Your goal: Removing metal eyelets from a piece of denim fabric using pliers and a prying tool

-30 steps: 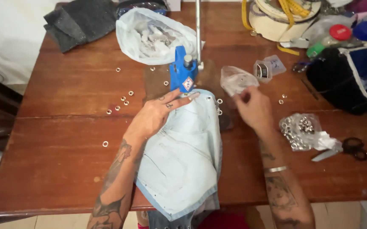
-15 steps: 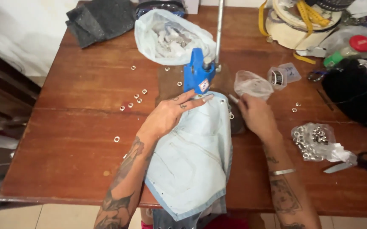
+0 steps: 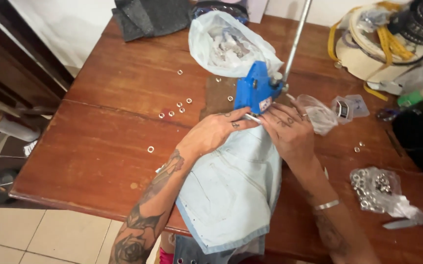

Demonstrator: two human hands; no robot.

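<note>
A pale blue denim piece lies on the wooden table, its far end under a blue hand press with a long metal lever. My left hand rests flat on the denim just left of the press, fingers pointing at its base. My right hand sits against the press base on the right, fingertips pinched at the denim there; whether a small part is between them is hidden.
Loose metal eyelets are scattered left of the press. A clear bag of metal rings and scissors lie at the right. A white plastic bag stands behind the press, dark cloth at back left.
My right hand moved left from the small clear bag to the base of the press, meeting my left hand. The camera came closer.
</note>
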